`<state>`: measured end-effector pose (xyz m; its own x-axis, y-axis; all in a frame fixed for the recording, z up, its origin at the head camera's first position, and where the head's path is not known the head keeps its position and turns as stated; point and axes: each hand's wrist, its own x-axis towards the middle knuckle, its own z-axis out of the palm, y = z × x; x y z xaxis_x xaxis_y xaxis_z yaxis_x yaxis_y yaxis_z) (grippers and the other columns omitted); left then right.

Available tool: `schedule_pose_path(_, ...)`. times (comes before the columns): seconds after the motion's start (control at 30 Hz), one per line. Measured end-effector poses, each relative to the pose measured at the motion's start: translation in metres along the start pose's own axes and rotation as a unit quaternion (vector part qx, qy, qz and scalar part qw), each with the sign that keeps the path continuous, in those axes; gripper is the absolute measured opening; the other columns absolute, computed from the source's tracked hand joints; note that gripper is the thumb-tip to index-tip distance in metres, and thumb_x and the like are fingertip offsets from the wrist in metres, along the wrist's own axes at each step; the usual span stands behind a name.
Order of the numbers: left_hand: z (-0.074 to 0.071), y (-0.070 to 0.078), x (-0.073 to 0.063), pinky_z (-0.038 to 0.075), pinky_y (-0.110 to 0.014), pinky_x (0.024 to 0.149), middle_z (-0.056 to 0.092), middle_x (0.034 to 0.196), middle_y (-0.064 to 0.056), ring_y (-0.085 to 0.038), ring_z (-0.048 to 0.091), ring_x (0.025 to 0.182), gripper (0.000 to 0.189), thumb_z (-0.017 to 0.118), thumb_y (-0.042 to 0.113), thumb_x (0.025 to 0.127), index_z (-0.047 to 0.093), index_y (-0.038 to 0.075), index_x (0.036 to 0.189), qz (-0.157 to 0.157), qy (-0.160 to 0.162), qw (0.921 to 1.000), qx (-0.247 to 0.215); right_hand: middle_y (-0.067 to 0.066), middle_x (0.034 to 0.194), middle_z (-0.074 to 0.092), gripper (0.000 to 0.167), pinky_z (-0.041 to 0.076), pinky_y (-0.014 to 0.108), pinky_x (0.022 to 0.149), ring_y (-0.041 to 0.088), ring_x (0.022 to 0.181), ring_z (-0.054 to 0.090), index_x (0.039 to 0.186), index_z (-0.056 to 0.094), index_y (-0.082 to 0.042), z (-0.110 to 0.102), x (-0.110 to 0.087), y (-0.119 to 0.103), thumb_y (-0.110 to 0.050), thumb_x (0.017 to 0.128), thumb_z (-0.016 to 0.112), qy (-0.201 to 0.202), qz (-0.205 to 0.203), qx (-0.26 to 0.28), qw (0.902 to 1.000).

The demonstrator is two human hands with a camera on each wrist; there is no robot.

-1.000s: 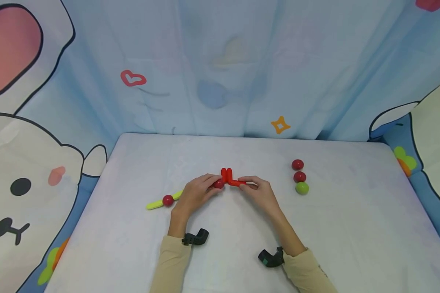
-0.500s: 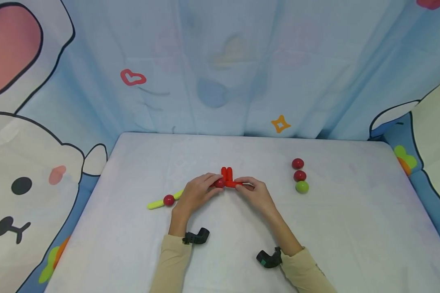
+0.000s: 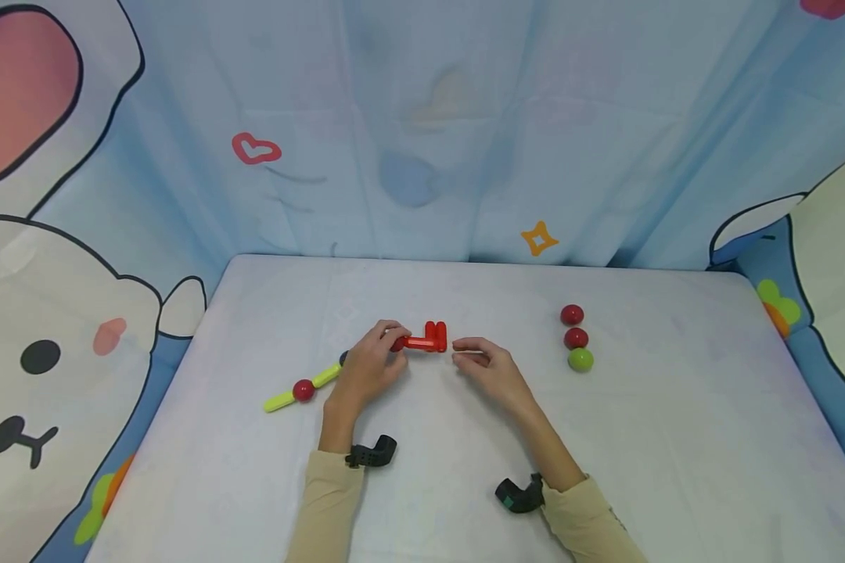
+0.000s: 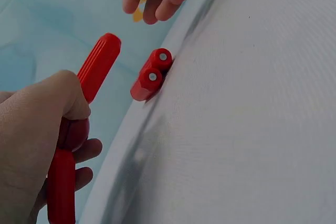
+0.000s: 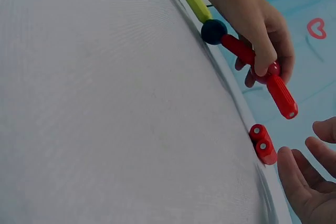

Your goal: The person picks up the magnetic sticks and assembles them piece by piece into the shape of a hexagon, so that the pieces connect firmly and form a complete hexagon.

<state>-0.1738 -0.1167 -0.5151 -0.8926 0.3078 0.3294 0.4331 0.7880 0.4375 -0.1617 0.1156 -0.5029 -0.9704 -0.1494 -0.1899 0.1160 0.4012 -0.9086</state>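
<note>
My left hand (image 3: pixel 368 371) pinches a red ball (image 5: pixel 273 68) between thumb and fingers. That ball is part of a chain: a red rod (image 4: pixel 100 66) sticks out toward the right, and on the other side come a second red rod (image 5: pixel 238 49), a dark blue ball (image 5: pixel 214 31), a yellow rod (image 5: pixel 198 7), another red ball (image 3: pixel 303 390) and one more yellow rod (image 3: pixel 279 402). Two loose red rods (image 4: pixel 152 76), silvery dots on their ends, lie side by side on the table. Right beside them my right hand (image 3: pixel 494 374) has relaxed fingers and holds nothing.
On the right side of the white table (image 3: pixel 648 438) two red balls (image 3: pixel 575 338) and a green ball (image 3: pixel 580 360) stand in a line. A blue patterned curtain (image 3: pixel 429 133) hangs behind the table's far edge.
The red rod that my right hand pinched now sits on the left hand's red ball, and the right hand has let go. My left hand has drawn the chain to the left.
</note>
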Motion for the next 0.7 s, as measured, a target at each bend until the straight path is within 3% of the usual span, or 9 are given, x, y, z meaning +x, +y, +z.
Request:
schedule_pose_path(0.2,0.0,-0.006,0.0,0.051,-0.033,0.099,0.061,0.123,-0.001,-0.017,0.058,0.109,0.034,0.058,0.009,0.088,0.059,0.013,0.121,-0.03,0.013,0.9994,-0.014,0.008,0.13,0.062,0.033,0.053,0.041,0.098,0.024,0.109,0.065,0.126,0.061,-0.017,-0.009,0.003,0.003,-0.029,0.095,0.061,0.001,0.015,-0.024,0.9996)
schedule_pose_path(0.43,0.002,-0.012,-0.001,0.049,-0.04,0.1,0.062,0.12,-0.005,-0.023,0.055,0.114,0.036,0.053,0.006,0.091,0.065,0.016,0.124,-0.039,0.055,0.9976,0.019,0.01,0.127,0.064,0.034,0.051,0.042,0.1,0.024,0.108,0.066,0.127,0.06,-0.014,-0.023,0.004,0.006,-0.028,0.097,0.059,-0.008,-0.003,-0.028,0.9996)
schedule_pose_path(0.7,0.005,-0.02,-0.003,0.046,-0.043,0.102,0.063,0.118,-0.004,-0.025,0.051,0.12,0.027,0.052,0.004,0.092,0.069,0.011,0.113,-0.075,0.08,0.9938,0.016,0.008,0.124,0.064,0.035,0.052,0.04,0.1,0.022,0.106,0.066,0.128,0.059,-0.014,-0.038,0.003,0.008,-0.032,0.097,0.058,-0.007,-0.002,-0.044,0.999)
